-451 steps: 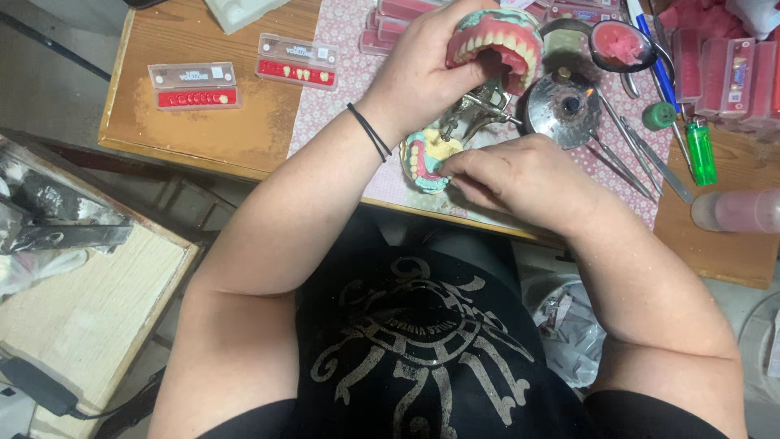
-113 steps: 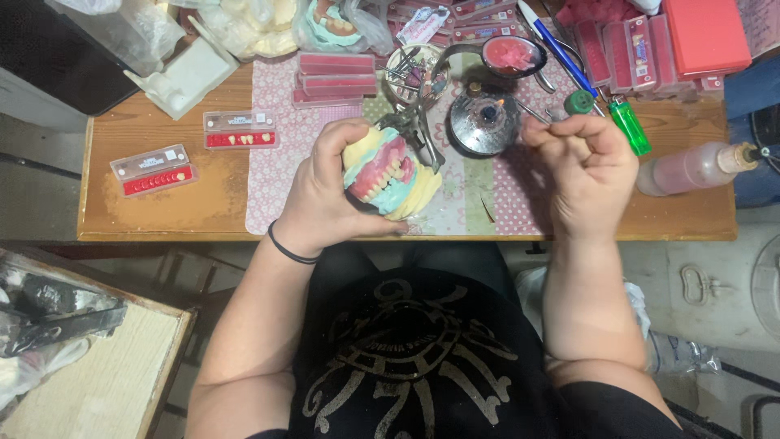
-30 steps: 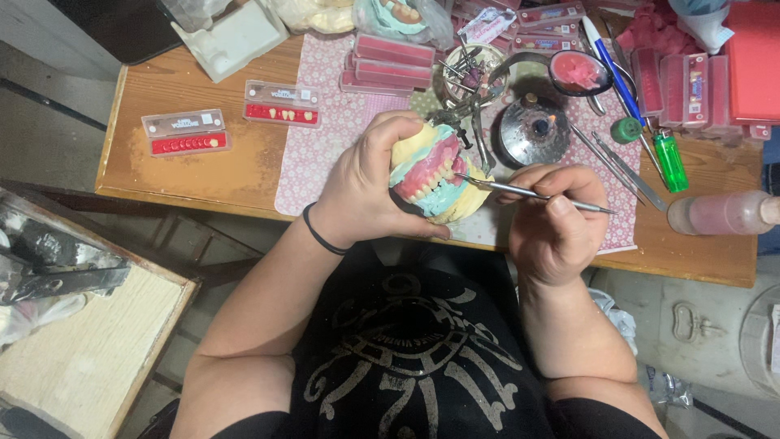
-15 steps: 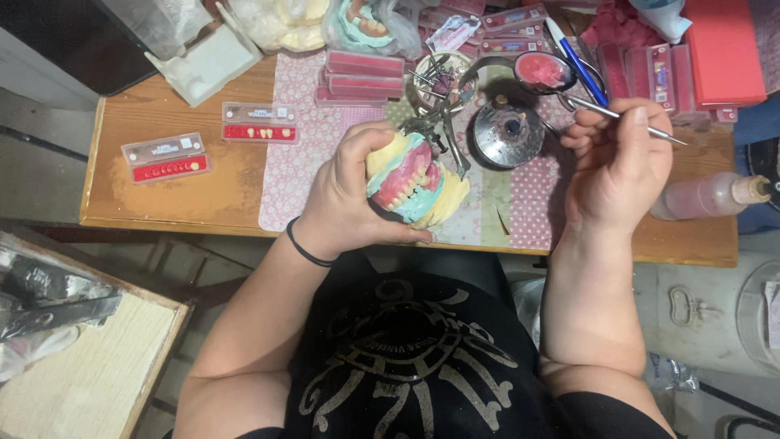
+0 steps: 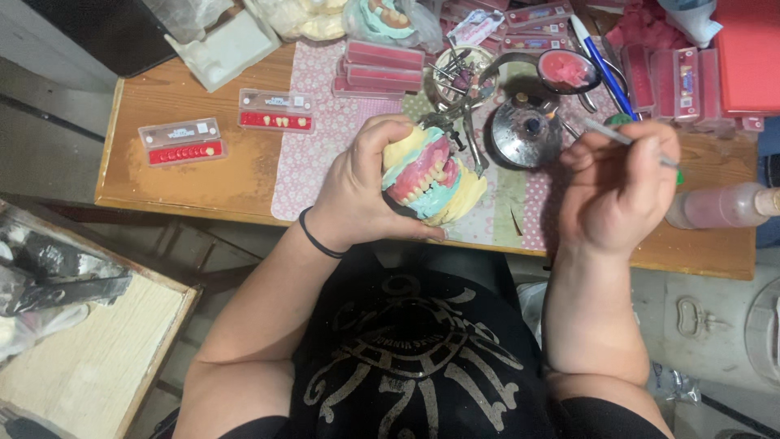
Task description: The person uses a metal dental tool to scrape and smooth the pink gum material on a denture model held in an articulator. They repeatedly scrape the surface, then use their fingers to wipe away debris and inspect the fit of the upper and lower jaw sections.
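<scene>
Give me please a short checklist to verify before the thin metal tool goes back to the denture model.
1. Left hand holds the pink, teal and yellow denture model firmly: ok.
2. Row of teeth on the model faces the camera: ok.
3. Right hand grips the thin metal hand tool between its fingers: ok.
4. Tool tip carries wax: cannot tell, too small.
5. Tool tip is at the round metal burner: ok, it points there.
6. Space between hands above the wooden table is free: ok.

Denture model (image 5: pixel 426 179) in left hand (image 5: pixel 361 191)
</scene>
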